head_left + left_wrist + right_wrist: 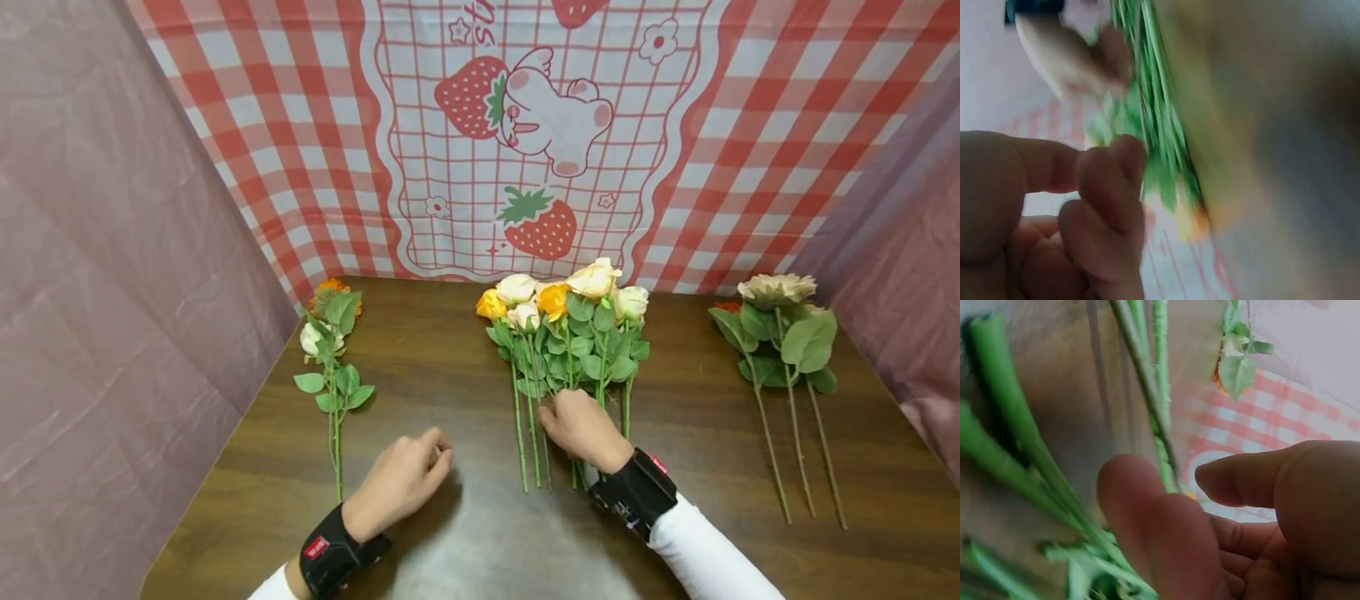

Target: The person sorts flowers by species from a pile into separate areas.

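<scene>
A row of roses (592,283) in cream, yellow-orange and white lies in the middle of the table, with leafy green stems toward the person. My right hand (588,429) is over these stems, its fingertips at a thin brownish stem (1147,381). In the right wrist view, that stem runs between thumb and fingers, and a gap shows beside the thumb (1235,481). My left hand (405,475) hovers left of the roses with fingers loosely curled and nothing in them. Its thumb tip meets the index finger in the left wrist view.
On the left of the wooden table (450,542) lie an orange flower (330,292) and a white rose (311,340) with leafy stems. At the right are a large cream flower (776,290) and others on long stems. A checkered strawberry cloth (300,150) hangs behind.
</scene>
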Demonstrator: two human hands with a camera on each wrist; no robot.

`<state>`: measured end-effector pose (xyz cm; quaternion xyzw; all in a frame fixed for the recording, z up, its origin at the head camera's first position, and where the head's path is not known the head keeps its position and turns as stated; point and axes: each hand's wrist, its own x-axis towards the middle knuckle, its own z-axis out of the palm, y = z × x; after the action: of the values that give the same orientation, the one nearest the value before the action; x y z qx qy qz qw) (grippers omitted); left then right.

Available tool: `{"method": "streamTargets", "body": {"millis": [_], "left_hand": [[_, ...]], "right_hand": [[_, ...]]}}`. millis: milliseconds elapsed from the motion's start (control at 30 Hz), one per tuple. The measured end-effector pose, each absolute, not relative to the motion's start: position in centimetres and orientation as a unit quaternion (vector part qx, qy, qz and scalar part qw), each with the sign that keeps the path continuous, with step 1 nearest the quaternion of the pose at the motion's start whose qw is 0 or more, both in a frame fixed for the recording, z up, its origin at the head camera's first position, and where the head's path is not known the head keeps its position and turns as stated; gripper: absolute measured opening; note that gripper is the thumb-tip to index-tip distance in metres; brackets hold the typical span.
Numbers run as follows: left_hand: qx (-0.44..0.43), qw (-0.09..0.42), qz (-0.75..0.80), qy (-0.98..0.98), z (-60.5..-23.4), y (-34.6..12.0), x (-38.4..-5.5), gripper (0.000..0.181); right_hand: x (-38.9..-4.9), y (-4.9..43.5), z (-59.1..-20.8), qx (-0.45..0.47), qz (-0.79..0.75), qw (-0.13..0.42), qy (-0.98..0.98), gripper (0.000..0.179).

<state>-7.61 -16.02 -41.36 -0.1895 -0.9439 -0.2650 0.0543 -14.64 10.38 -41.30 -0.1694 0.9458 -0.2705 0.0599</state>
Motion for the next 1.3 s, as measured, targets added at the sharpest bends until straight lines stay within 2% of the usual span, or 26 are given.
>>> {"method": "streamTargets", "body": {"millis": [167,367,500,667,867,1067,1300], "left_hand": [[-0.083,0.076,-0.195,-0.974,-40.9,-21.1,-8.9,0.007],[0.024,0.016,-0.176,-0.984,-40.7,-25.2,-9.3,0.019],[0.062,0.0,-0.171,-0.983,-41.2,-26.3,-10.0,0.027],[0.057,-0.01,-0.173,-0.983,-42.0,-27.3,-10.6,0.017],[0.032,0.005,-0.188,-0.982,-42.6,-28.2,-10.4,0.022],[0.016,0.058,-0.197,-0.978,-42.3,-28.3,-10.2,0.026],[0.005,0.105,-0.216,-0.971,-41.4,-27.4,-9.8,0.02]], "right_hand": [[-13.2,10.8,-40.3,-0.187,-0.251,0.005,0.95,0.047],[-11.5,10.6,-39.9,-0.205,-0.261,0.0,0.943,0.041],[-10.6,10.3,-39.9,-0.213,-0.275,-0.001,0.938,0.035],[-9.8,10.2,-40.0,-0.212,-0.278,-0.004,0.937,0.032],[-9.6,10.1,-40.2,-0.222,-0.284,-0.006,0.933,0.031],[-9.4,10.3,-40.7,-0.214,-0.285,-0.001,0.934,0.031],[-9.3,10.5,-41.1,-0.212,-0.29,-0.012,0.933,0.034]]}}
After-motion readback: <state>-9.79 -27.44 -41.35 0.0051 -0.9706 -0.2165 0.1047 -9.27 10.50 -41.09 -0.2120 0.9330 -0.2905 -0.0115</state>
